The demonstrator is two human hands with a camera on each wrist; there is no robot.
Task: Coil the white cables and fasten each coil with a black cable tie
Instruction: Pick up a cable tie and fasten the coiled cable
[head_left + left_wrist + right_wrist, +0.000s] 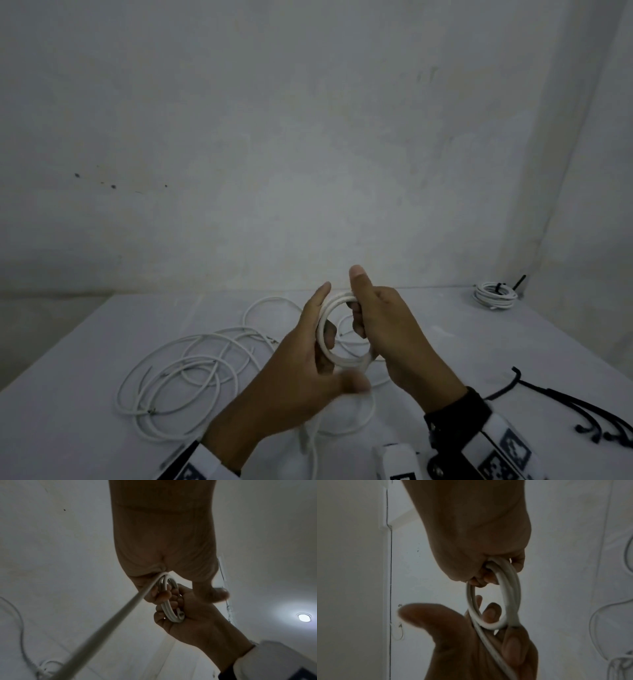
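Gripping coil [337, 356] above table [102, 428], both hands [394, 329]

- The head view looks forward and down from above and behind both hands, the left hand [301, 363] and right hand [394, 329] low in frame, the wall beyond the fingertips.
- The left wrist view looks along the palm to the fingers [159, 593], very near, facing up toward a ceiling lamp [304, 617].
- The right wrist view sits equally close beneath its fingers [481, 578], facing the wall.
- All three views share the white coil [329, 329] between the fingers.
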